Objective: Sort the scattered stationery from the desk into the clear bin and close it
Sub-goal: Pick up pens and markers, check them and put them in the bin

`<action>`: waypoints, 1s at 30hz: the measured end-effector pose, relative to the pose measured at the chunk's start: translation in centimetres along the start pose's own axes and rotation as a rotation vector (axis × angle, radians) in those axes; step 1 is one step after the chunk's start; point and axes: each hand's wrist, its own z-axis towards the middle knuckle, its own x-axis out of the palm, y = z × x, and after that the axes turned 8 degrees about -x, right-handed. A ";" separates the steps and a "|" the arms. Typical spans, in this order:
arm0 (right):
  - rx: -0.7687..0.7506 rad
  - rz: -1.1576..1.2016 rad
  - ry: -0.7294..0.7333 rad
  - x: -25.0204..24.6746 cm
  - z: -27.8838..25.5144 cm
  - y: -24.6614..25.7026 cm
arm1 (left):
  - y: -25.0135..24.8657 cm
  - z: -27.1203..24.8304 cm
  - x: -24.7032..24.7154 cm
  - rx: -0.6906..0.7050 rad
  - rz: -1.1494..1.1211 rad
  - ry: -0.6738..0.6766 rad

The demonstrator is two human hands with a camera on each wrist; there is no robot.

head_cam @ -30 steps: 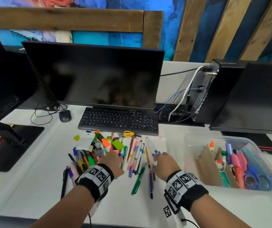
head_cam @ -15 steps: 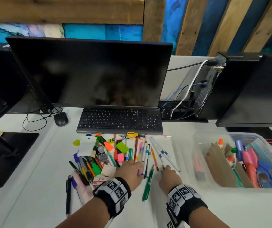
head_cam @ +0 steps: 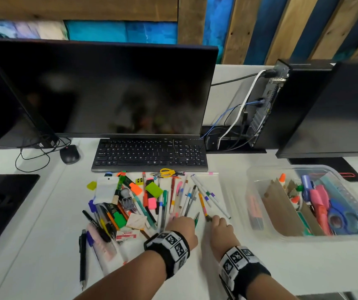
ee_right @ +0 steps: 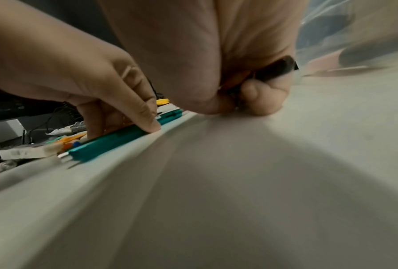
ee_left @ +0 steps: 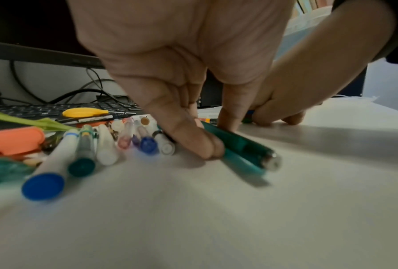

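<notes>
the left hand (ee_left: pixel 193 76) pinches a teal-green plastic pen (ee_left: pixel 244 147) flat on the white tabletop (head_cam: pixel 282 263), lower centre of the head view. the right hand (ee_right: pixel 251 76) curls around a dark pen (ee_right: pixel 277 68). the clear plastic bin (head_cam: pixel 252 192) sits open at right.

- Wall (head_cam: pixel 119 31) across the top of the frame: blue-painted panels crossed by wooden planks (head_cam: pixel 238 29).
- White desk (head_cam: pixel 33 267) fills the lower half.
- Dark monitor (head_cam: pixel 109 89) sits centre.

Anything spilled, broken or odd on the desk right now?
Nothing looks damaged. Pens and markers lie jumbled before the keyboard, as the task expects; the clear bin sits upright and open.
</notes>
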 end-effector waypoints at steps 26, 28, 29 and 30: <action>0.165 0.683 -0.261 -8.9 -4.7 -14.3 | -8.0 -2.4 -5.6 0.191 -0.758 -0.205; 0.153 0.691 -0.213 -7.9 -3.9 -15.2 | -8.6 -2.4 -5.5 0.200 -0.784 -0.226; 0.151 0.659 -0.180 -7.6 -3.6 -15.5 | -8.9 -2.5 -5.5 0.207 -0.797 -0.240; 0.133 0.593 -0.148 -7.4 -3.4 -15.7 | -9.3 -2.7 -5.6 0.214 -0.810 -0.256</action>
